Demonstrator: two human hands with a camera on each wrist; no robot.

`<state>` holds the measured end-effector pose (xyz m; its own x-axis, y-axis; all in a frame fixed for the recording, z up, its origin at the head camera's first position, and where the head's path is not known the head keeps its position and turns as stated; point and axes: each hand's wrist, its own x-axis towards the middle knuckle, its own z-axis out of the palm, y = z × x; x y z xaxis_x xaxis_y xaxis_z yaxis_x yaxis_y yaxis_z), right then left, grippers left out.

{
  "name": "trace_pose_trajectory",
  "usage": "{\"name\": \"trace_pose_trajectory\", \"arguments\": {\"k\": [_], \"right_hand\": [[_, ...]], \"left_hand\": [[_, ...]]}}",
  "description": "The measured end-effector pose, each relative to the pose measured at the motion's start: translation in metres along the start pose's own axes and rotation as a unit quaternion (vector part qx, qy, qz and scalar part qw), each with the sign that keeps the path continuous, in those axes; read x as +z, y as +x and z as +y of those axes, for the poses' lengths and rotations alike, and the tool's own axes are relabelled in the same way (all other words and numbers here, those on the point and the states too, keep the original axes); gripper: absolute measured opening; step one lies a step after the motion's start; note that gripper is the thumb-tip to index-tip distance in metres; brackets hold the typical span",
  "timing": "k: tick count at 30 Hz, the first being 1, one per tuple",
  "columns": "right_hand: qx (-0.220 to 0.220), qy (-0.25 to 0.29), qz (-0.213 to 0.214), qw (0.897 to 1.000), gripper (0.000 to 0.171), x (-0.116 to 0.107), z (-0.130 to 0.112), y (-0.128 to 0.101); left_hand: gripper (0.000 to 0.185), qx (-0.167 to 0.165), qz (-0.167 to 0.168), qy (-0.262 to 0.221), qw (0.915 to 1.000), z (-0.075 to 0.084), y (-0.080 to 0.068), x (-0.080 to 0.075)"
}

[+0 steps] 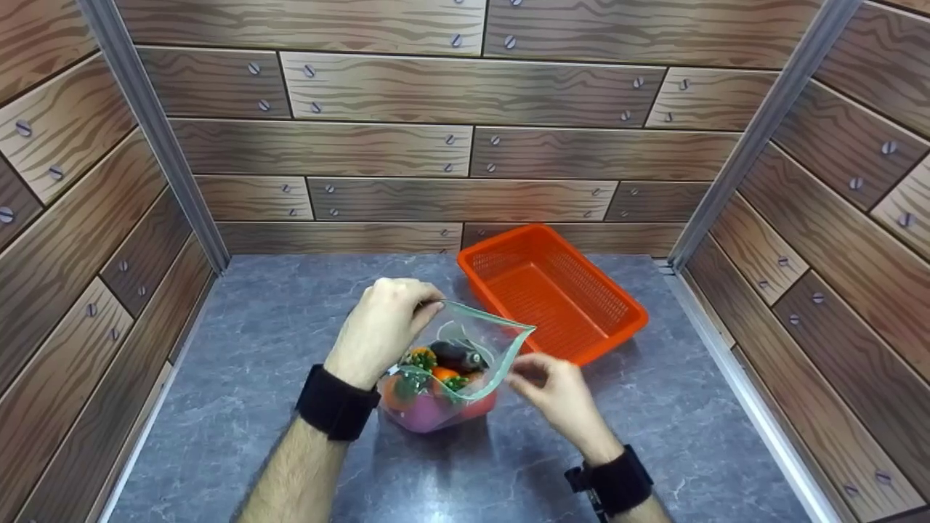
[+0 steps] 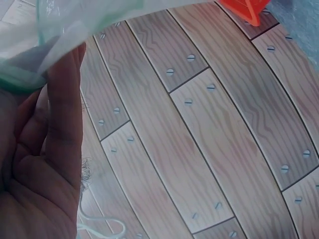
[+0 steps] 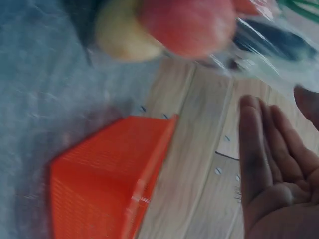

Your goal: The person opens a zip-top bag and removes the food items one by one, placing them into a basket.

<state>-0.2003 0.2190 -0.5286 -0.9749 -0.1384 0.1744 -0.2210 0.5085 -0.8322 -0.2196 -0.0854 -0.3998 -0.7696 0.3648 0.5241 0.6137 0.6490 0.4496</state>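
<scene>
Head: left hand (image 1: pixel 385 319) pinches the rim of a clear, soft plastic bag with a green-edged mouth (image 1: pixel 507 357); the bag is below and right of those fingertips, mouth gaping. Inside, below the left fingers: a dark, glossy, elongated eggplant-like item (image 1: pixel 456 356), a small orange, rounded item with a green top (image 1: pixel 445 373) and, lower, a purple rounded item (image 1: pixel 423 412). Right hand (image 1: pixel 558 396) is just beside the bag's right edge. Orange rectangular perforated plastic basket (image 1: pixel 548 305) sits beyond the right fingertips, on the grey marbled tabletop (image 1: pixel 290 305). Left wrist: bag film runs between thumb and fingers; basket corner well off to the right of them. Right wrist: fingers straight, thumb apart, hand loose; a red rounded item (image 3: pixel 189 25) and a yellowish rounded one (image 3: pixel 124 32) up-left of the fingertips, basket lower-left.
</scene>
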Motion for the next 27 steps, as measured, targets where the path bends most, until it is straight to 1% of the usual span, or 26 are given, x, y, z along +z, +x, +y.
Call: {"name": "trace_pose_trajectory", "arguments": {"k": [3,6,9,15,19,22,24,27], "right_hand": [[0.011,-0.004,-0.041,0.999,0.023,0.014,0.009,-0.004],[0.002,-0.020,-0.053,0.998,0.028,0.025,0.014,-0.006],[-0.010,-0.035,-0.042,0.998,0.031,0.034,0.019,-0.005],[-0.015,-0.040,-0.012,0.999,0.026,0.043,0.025,0.006],[-0.027,-0.054,0.004,0.998,0.027,0.051,0.028,0.022],[-0.036,-0.075,0.016,0.996,0.027,0.058,0.029,0.036],[-0.036,-0.084,0.023,0.996,0.025,0.063,0.029,0.045],[-0.028,-0.084,0.024,0.996,0.021,0.070,0.027,0.058]], "left_hand": [[0.008,-0.001,0.005,0.000,1.0000,0.000,-0.001,0.001],[0.007,0.000,0.011,-0.002,0.9999,0.000,-0.002,0.001],[0.007,-0.002,0.015,-0.003,0.9999,0.000,-0.004,0.000],[0.006,-0.011,0.023,0.003,0.9997,-0.003,-0.006,0.000],[0.006,-0.016,0.031,0.006,0.9994,-0.006,-0.006,0.002],[0.005,-0.022,0.035,0.009,0.9991,-0.007,-0.006,0.005],[0.005,-0.029,0.035,0.011,0.9989,-0.008,-0.006,0.007],[0.006,-0.040,0.036,0.011,0.9985,-0.010,-0.005,0.009]]}}
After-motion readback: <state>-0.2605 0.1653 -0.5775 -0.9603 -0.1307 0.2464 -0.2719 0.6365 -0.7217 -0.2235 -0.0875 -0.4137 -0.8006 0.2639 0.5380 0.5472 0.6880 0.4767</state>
